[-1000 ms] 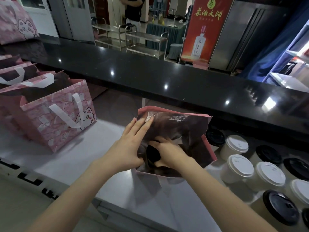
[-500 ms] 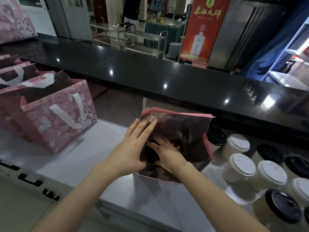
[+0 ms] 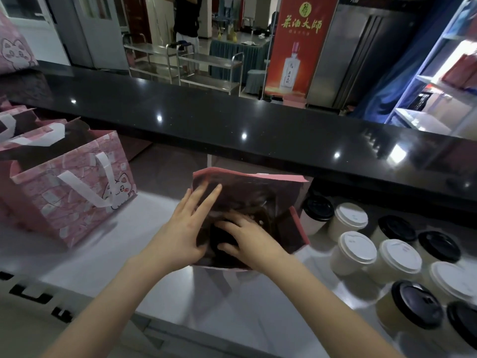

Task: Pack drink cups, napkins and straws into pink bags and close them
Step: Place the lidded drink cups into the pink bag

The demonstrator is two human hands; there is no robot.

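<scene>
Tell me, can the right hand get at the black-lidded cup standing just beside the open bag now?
Probably not directly: the right hand is inside the pink bag, holding a dark-lidded cup, and the bag's right wall stands between it and the black-lidded cup outside. Once lifted out, nothing seems to block it.

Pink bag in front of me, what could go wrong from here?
The pink bag is steadied only by your left hand, fingers flat, so it may tip or buckle while your right hand seats the dark-lidded cup inside. The black-lidded cup beside the bag stands close; pulling your arm out might knock it.
</scene>
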